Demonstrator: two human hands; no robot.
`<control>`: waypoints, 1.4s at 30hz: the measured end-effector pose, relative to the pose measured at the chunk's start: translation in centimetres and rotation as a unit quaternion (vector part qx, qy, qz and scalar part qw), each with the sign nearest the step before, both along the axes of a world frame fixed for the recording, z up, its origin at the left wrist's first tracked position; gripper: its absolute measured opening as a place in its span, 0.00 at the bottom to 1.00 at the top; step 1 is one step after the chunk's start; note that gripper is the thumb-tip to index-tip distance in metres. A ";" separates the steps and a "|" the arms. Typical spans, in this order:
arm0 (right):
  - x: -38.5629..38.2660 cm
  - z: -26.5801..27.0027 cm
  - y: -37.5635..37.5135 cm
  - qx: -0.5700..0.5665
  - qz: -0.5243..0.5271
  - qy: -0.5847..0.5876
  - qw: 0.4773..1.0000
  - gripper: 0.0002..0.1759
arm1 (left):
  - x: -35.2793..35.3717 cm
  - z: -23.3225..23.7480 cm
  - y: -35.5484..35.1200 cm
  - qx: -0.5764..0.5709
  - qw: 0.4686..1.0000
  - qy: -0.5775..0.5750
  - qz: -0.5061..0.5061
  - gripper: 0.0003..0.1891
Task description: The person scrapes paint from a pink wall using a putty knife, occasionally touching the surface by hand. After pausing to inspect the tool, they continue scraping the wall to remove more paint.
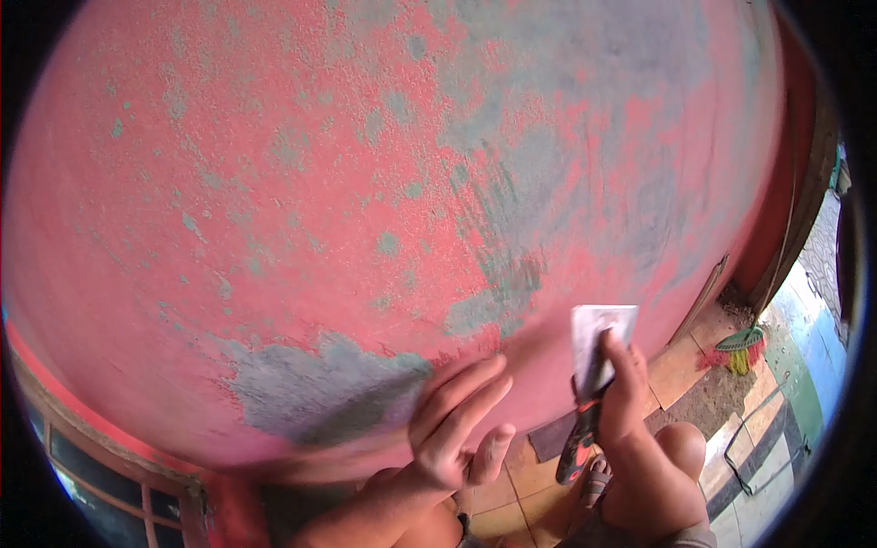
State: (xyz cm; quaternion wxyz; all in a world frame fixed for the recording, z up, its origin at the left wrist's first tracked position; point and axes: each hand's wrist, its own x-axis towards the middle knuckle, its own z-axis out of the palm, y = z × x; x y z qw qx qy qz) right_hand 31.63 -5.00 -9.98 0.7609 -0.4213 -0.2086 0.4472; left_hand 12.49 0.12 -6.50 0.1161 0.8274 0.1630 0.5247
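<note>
A red wall with patches of peeled paint, grey and green, fills most of the view. My right hand grips a scraper with a wide pale metal blade and a black and orange handle. The blade points up, near the lower right part of the wall, and my thumb lies against it. My left hand is raised in front of the wall's lower edge, its fingers apart and holding nothing. Whether it touches the wall is unclear.
A broom head with red and yellow bristles lies on the tiled floor at the right, near dirt and debris. A dark cord runs over the tiles. Window panes are at the lower left. My knees and a sandalled foot show below.
</note>
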 end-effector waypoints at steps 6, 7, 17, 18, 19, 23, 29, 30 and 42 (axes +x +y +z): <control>1.1 0.4 0.0 -0.018 -0.050 -0.006 0.999 0.19 | -0.6 -1.2 1.9 0.239 0.878 0.275 0.310 0.28; 0.9 0.5 0.0 -0.020 -0.050 -0.009 0.999 0.19 | -0.6 -1.6 1.9 0.260 0.844 0.355 0.306 0.30; 0.1 0.8 -0.1 0.021 -0.037 -0.016 0.999 0.15 | -0.3 -4.3 0.1 -0.131 0.831 0.532 -0.095 0.24; 0.1 0.9 -0.4 0.012 -0.016 -0.037 0.999 0.14 | -0.2 -4.2 -0.2 -0.233 0.792 0.550 -0.122 0.24; 0.1 1.0 -0.6 0.004 0.005 -0.058 0.998 0.13 | -0.3 -4.2 -0.3 -0.249 0.808 0.517 -0.131 0.23; -0.7 0.5 -0.2 0.029 0.047 -0.129 0.990 0.13 | -0.3 -4.3 -0.3 -0.341 0.854 0.365 -0.146 0.19; -2.6 1.6 -0.1 0.026 0.113 -0.115 0.987 0.16 | -0.5 -2.9 0.5 -0.441 0.872 0.120 -0.175 0.22; -2.8 1.7 0.0 0.025 0.123 -0.105 0.987 0.16 | -0.6 -2.7 0.7 -0.453 0.870 0.109 -0.161 0.23; -4.0 0.8 1.7 0.022 0.011 -0.200 0.980 0.14 | 2.6 -2.7 -0.2 -0.441 0.897 -0.025 -0.010 0.24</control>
